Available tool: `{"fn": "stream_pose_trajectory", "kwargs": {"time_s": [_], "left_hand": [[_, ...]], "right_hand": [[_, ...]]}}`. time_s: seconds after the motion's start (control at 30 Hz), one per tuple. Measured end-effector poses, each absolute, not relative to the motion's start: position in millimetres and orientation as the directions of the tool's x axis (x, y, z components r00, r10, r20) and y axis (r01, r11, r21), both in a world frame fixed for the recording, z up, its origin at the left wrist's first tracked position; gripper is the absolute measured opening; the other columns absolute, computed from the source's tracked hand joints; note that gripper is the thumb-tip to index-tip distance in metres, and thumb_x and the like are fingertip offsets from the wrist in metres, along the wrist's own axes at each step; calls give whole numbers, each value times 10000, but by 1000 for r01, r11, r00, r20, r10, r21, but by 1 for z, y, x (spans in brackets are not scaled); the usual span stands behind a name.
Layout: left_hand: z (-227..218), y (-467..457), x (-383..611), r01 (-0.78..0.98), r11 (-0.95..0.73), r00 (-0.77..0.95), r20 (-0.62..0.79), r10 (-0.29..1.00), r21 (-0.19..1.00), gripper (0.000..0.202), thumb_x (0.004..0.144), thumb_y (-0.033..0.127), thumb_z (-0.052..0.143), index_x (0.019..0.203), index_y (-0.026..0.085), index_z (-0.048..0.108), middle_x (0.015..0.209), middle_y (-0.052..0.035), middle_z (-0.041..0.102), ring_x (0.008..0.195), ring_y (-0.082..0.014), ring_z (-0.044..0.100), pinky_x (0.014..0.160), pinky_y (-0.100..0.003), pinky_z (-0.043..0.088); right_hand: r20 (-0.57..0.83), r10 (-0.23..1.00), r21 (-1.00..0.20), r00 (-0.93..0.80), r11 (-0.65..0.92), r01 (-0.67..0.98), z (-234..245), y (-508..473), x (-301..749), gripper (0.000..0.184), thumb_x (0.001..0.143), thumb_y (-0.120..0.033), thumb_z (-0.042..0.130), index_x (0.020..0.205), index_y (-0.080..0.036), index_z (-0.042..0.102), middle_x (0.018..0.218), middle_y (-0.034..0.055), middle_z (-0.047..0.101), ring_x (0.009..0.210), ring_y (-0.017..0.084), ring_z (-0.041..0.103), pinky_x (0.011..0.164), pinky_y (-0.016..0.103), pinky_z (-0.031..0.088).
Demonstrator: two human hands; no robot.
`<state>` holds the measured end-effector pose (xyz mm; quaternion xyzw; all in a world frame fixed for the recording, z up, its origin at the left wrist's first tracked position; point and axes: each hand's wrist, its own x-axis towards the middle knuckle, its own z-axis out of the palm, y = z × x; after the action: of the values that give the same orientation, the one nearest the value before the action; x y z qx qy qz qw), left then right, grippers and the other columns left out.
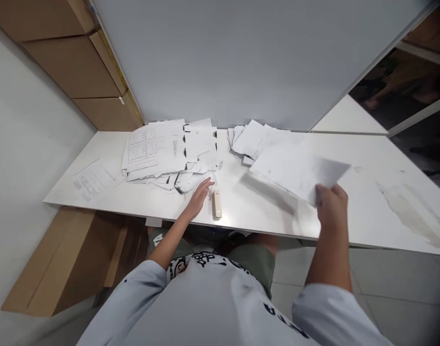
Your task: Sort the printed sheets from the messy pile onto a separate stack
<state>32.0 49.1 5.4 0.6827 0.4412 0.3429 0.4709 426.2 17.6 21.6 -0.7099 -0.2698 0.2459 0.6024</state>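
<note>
My right hand (331, 204) grips the near corner of a white sheet of paper (288, 166), holding it tilted above the table so that it casts a shadow. The sheet's far end overlaps a loose pile of white papers (251, 139) by the back wall. My left hand (201, 198) rests on the table, fingers stretched out and holding nothing. Just right of it lies a small cream stapler-like object (217, 204). Beyond the left hand is a messy stack of printed sheets (153, 149), with smaller torn-edged papers (201, 144) alongside.
A single printed sheet (93, 180) lies on the white table (237, 206) at the left. Cardboard boxes (73, 67) are stacked at the back left, and another box (57, 259) stands below the table's left end. A greyish stain (410, 211) marks the right side.
</note>
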Motion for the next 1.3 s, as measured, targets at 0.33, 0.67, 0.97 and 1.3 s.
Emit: {"fn": "stream_pose_trajectory", "kwargs": {"time_s": [0.33, 0.67, 0.97, 1.3], "left_hand": [[-17, 50, 35, -95, -26, 301, 54, 952, 995, 638, 928, 695, 388, 1303, 218, 587, 1422, -122, 553, 1341, -275, 508, 1163, -437, 369], [-10, 47, 3, 252, -434, 226, 383, 896, 865, 455, 993, 522, 374, 1182, 228, 666, 1271, -111, 650, 1252, -245, 569, 1114, -455, 416], [6, 130, -149, 911, -10, -151, 356, 922, 413, 651, 929, 421, 496, 1513, 199, 311, 1619, -122, 267, 1534, -299, 110, 1230, -547, 105], [-3, 130, -149, 912, 46, -243, 446, 861, 407, 281, 943, 250, 476, 1153, 210, 659, 1119, -135, 595, 1101, -301, 527, 1005, -486, 398]], "right_hand": [[258, 774, -634, 578, -316, 706, 10, 134, 389, 724, 931, -425, 391, 1503, 3, 278, 1591, 310, 106, 1480, 417, 43, 1141, 618, 88], [170, 963, -443, 209, -115, 889, -39, 140, 364, 628, 899, -449, 334, 1402, -92, 453, 1525, 284, 316, 1417, 398, 260, 1080, 649, 210], [432, 886, -368, 171, 0, 930, -43, 150, 374, 574, 912, -340, 332, 1395, -53, 451, 1525, 271, 341, 1419, 367, 292, 1122, 651, 175], [566, 813, -430, 139, 146, 891, -56, 155, 384, 564, 879, -379, 410, 1295, -22, 541, 1436, 339, 425, 1351, 417, 395, 1055, 588, 332]]}}
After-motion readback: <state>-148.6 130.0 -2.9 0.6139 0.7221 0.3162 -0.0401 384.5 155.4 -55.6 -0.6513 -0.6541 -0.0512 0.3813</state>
